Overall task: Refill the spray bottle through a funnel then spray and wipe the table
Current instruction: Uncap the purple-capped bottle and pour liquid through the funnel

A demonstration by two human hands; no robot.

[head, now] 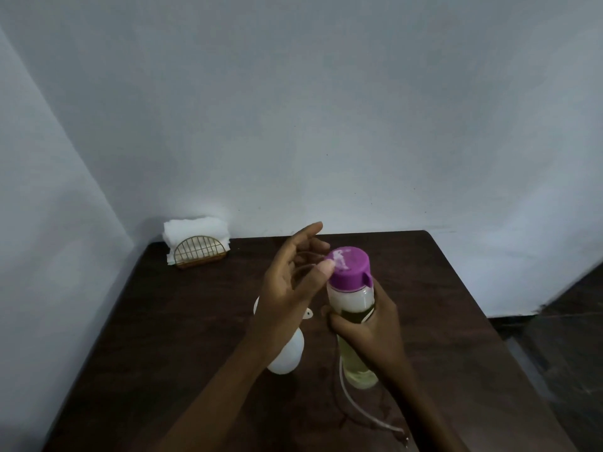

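Note:
My right hand [368, 324] grips a clear bottle [354, 340] of yellowish liquid around its middle, standing on the dark table [163, 321]. The bottle has a purple cap [349, 265]. My left hand [290, 278] is beside the cap with fingers spread, and its thumb tip touches the cap's left edge. Behind my left forearm stands a white bottle [287, 357], mostly hidden, with a white funnel [308, 313] partly showing at its top. A thin clear tube [359, 409] lies on the table in front of the clear bottle.
A gold wire holder with white napkins [195, 246] stands at the table's back left corner against the wall. The table's right edge drops to a dark floor [571, 337].

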